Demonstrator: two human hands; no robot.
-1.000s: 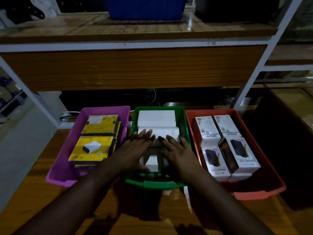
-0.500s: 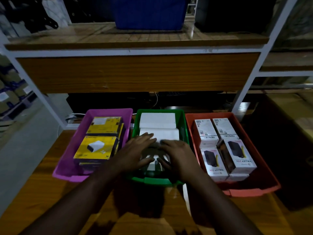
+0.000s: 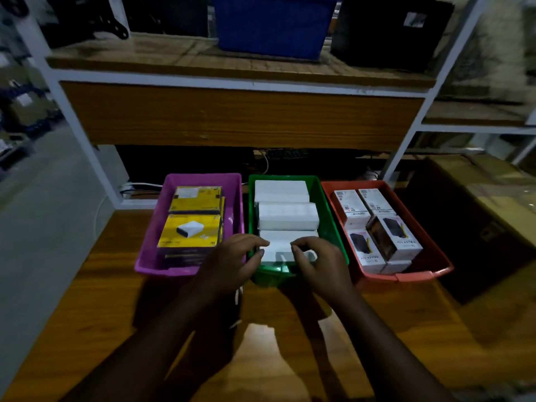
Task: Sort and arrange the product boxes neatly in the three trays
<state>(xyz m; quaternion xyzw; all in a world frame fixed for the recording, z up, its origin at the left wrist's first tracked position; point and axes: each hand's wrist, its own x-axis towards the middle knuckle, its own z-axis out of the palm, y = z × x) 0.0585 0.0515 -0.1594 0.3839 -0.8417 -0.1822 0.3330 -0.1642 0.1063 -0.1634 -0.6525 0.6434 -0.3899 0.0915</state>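
Three trays stand side by side on the wooden table. The purple tray [image 3: 148, 250] on the left holds yellow boxes [image 3: 191, 230]. White boxes [image 3: 287, 216] lie in a row in the green tray [image 3: 327, 204] in the middle. In the red tray [image 3: 435, 256] on the right are white boxes printed with a black device [image 3: 391, 236], one of them tilted on top of the others. My left hand [image 3: 232, 262] and my right hand [image 3: 322, 265] curl over the green tray's near end, fingertips gripping the nearest white box [image 3: 278, 248] from both sides.
A shelf with a wooden front panel [image 3: 240, 117] overhangs the table just behind the trays. A blue bin [image 3: 269, 24] and a black bin [image 3: 385, 30] sit on top of it. A large cardboard carton [image 3: 478, 216] stands to the right of the red tray. White rack posts [image 3: 406, 146] flank the trays.
Both hands have slid back from lying flat on the white boxes to the near end of the green tray, and their fingers have curled onto the nearest white box.
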